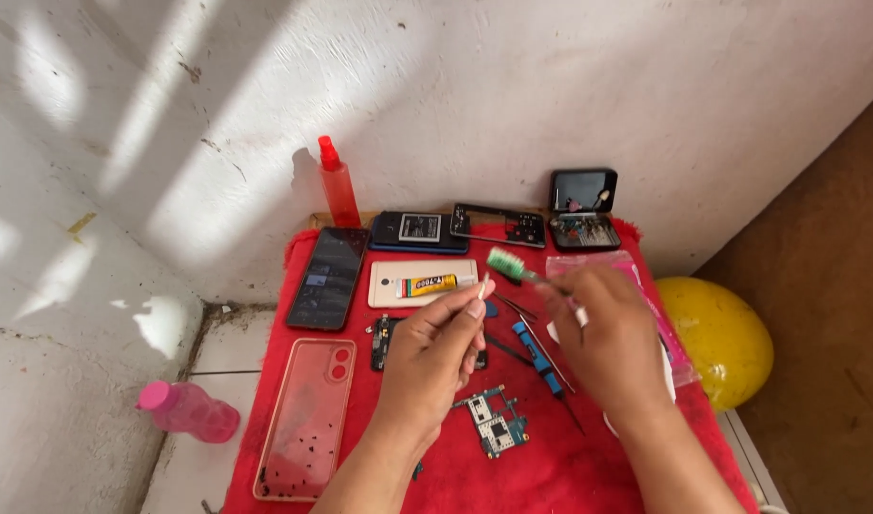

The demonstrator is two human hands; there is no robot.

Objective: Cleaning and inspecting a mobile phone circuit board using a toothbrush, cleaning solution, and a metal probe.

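Red cloth [589,476] covers the bench, and both hands work above its middle. The left hand [436,357] has its grip closed, thumb and forefinger pinched on a small pale part [483,283] held upright; what the part is cannot be made out. The right hand [613,333] has its grip closed round the handle of a green toothbrush [506,264], whose bristle head points up and left, close to the pale part but just apart from it. Directly below the two grips lie a circuit board [494,425], a blue screwdriver [541,362] and thin tweezers [532,328], so the cloth there is crowded. Beyond the left grip a gold phone back [398,271] carries a glue tube [427,285]; further back stand a battery [419,228], a black phone frame [498,224] and an open black case [583,205], all hard against the white wall [513,86], with a red spray bottle [338,186] at the back left corner. Left of the left grip lie a dark phone [327,276] and a clear phone cover [308,419] near the cloth's left edge. To the right of the right grip a pink packet [665,324] reaches the cloth's edge, and a yellow ball [717,338] sits just off it. A pink bottle [189,409] lies on the floor well to the left.
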